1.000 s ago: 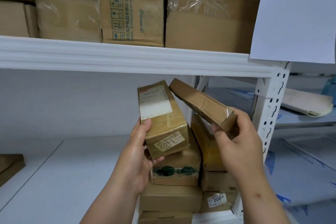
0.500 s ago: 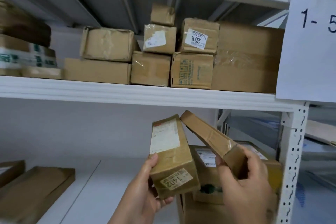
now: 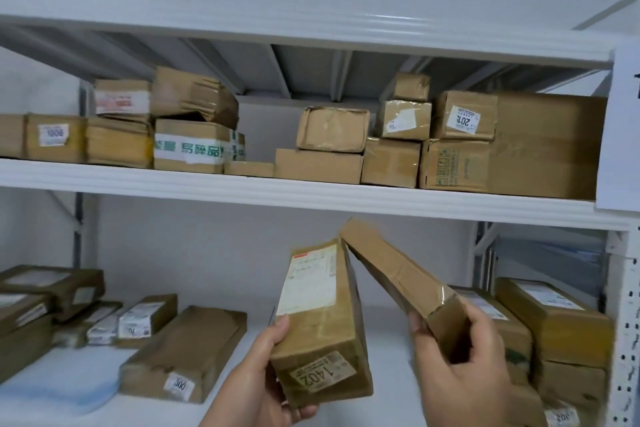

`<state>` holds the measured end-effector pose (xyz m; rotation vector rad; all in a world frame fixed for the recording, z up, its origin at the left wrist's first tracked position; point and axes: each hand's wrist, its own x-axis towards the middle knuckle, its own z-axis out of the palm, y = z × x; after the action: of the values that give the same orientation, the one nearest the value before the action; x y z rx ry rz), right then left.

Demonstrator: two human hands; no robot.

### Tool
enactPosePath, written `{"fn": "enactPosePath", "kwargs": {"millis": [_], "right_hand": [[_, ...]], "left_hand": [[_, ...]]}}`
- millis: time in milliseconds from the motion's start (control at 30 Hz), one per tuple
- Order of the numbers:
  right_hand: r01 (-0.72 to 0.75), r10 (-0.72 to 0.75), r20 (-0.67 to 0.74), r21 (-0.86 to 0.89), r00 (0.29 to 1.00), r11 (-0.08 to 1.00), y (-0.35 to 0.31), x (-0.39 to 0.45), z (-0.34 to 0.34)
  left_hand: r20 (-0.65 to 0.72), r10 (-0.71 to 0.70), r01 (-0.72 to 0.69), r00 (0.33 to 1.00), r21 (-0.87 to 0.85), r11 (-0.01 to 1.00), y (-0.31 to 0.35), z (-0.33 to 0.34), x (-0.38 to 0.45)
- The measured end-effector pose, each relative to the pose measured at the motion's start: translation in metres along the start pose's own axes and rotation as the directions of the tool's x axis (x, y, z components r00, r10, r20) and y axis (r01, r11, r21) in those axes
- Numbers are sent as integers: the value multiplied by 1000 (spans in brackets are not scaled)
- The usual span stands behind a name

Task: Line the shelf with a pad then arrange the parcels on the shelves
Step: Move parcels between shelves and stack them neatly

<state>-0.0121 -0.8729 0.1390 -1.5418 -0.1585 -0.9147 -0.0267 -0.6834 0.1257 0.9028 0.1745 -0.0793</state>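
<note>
My left hand (image 3: 263, 381) grips a taped brown cardboard parcel (image 3: 320, 322), long and boxy, its near end labelled 1402 and a white slip on top. My right hand (image 3: 460, 371) clasps the end of a flatter, glossy-taped parcel (image 3: 398, 274) angled up toward the middle shelf's white front edge (image 3: 311, 196). Below that edge, the lower shelf has bare white room behind my parcels, between a flat box marked 300 (image 3: 183, 354) and a stack (image 3: 554, 326) by the perforated post (image 3: 627, 322).
</note>
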Motion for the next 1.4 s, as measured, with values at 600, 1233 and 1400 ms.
{"fn": "enactPosePath", "kwargs": {"millis": [600, 1233, 1400], "right_hand": [[412, -415, 40, 72, 909, 908, -50, 24, 69], [526, -543, -21, 282, 840, 802, -75, 71, 163], [733, -733, 31, 20, 679, 680, -85, 83, 204]], "left_hand": [[90, 512, -518, 854, 81, 851, 90, -21, -45], [-227, 795, -826, 562, -117, 551, 136, -33, -36], [-178, 814, -824, 553, 26, 566, 171, -47, -43]]}}
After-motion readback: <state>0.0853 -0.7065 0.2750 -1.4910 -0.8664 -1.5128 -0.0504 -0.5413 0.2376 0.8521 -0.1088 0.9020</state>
